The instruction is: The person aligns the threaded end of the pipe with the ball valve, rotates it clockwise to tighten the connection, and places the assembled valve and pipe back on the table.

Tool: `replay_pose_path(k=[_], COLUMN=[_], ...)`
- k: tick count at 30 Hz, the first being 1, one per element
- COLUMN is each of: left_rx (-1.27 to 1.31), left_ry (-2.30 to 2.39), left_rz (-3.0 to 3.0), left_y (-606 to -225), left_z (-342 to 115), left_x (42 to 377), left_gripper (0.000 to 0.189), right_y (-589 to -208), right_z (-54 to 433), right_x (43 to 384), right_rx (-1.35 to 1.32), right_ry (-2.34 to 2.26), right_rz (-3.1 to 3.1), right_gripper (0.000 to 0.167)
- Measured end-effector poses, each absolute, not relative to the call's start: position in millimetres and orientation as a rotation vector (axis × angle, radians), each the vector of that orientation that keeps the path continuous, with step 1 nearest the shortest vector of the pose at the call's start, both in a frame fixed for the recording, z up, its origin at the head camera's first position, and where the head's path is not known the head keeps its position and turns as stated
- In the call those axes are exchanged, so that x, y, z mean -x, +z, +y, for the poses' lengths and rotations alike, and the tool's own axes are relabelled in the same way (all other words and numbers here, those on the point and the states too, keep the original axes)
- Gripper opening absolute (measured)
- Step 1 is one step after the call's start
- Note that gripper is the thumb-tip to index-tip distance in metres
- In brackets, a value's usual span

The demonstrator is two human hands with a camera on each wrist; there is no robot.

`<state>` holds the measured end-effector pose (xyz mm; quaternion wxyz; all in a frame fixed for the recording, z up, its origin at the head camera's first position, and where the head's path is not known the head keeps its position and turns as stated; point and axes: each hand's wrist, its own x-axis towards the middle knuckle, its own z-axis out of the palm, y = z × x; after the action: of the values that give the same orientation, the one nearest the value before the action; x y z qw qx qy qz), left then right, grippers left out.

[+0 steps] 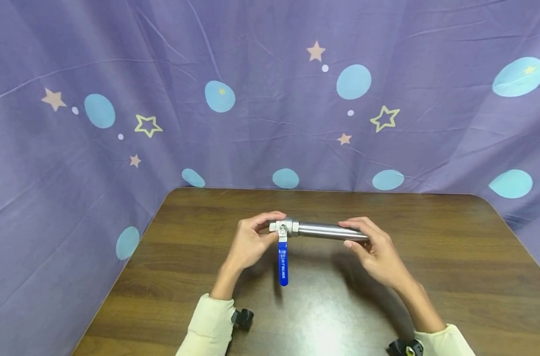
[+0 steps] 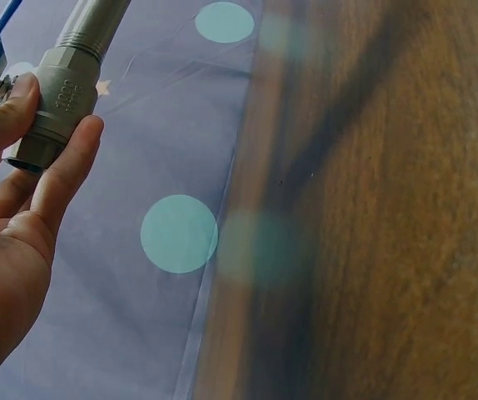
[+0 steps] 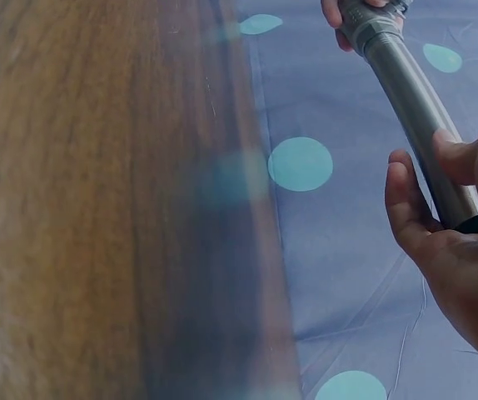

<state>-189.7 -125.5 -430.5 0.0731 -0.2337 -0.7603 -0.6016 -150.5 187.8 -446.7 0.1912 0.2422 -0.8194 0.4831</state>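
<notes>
A metal ball valve (image 1: 289,227) with a blue lever handle (image 1: 283,264) is joined to a steel pipe (image 1: 320,230), and the two are held up level above the table. My left hand (image 1: 249,241) grips the valve body at its free end, thumb in front and fingers behind. In the left wrist view the valve (image 2: 66,93) shows raised lettering and an open threaded end. My right hand (image 1: 377,251) holds the far end of the pipe between thumb and fingers. The right wrist view shows the pipe's (image 3: 410,92) dark open end near the palm.
A brown wooden table (image 1: 199,222) lies beneath both hands, with a bright glare spot at its front. Behind and to the left hangs a purple curtain (image 1: 261,138) with stars and blue ovals. Black straps with cameras (image 1: 243,318) sit at both cuffs.
</notes>
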Motion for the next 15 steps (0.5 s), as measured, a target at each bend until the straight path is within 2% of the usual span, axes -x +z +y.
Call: replay_pose_path(k=[15], left_rx=[0.718], left_ry=[-1.789], left_rz=[-2.278], left_y=[-429.9], left_z=[-123.0], left_x=[189.0], left_gripper=[0.042], right_y=[-445.8], right_z=[189.7], right_x=[152.3], right_rx=[-0.69], right_ry=[1.387], right_rz=[-2.268], right_gripper=[0.046])
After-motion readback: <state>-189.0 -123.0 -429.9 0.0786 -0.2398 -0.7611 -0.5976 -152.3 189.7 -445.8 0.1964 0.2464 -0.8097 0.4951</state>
